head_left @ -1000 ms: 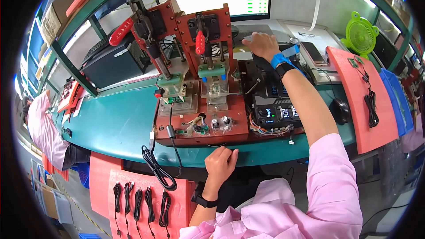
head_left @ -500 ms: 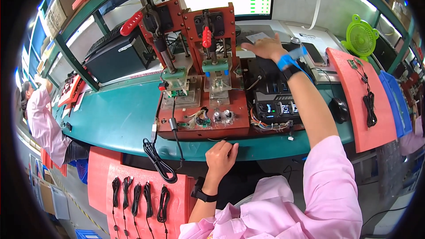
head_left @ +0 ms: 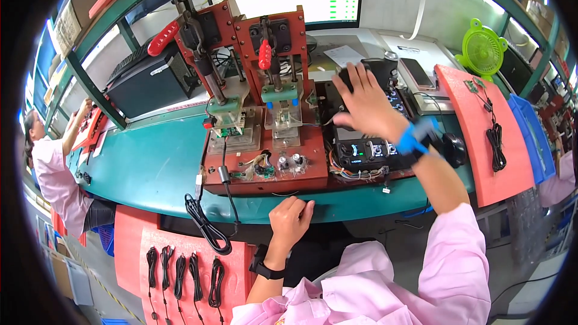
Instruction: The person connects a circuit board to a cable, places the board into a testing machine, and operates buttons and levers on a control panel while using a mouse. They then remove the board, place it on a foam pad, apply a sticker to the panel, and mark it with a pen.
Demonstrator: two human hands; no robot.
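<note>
Nearest me, five coiled black cables (head_left: 180, 277) lie on a coral sheet (head_left: 239, 271). My left hand (head_left: 290, 219) curls loosely at the edge of the teal bench (head_left: 150, 156); its palm is hidden, so I cannot tell if it grips anything. My right hand (head_left: 370, 105), spread wide and seemingly bare, has drawn back over the black control unit (head_left: 365, 155), partly covering it. The blue tray's (head_left: 533, 138) contents are unclear.

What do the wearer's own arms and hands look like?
Loose pale-pink sleeves leave both forearms bare. Neither hand is gloved. The left hand has a black wristband; the right hand has a bright blue band beside a black one.
</note>
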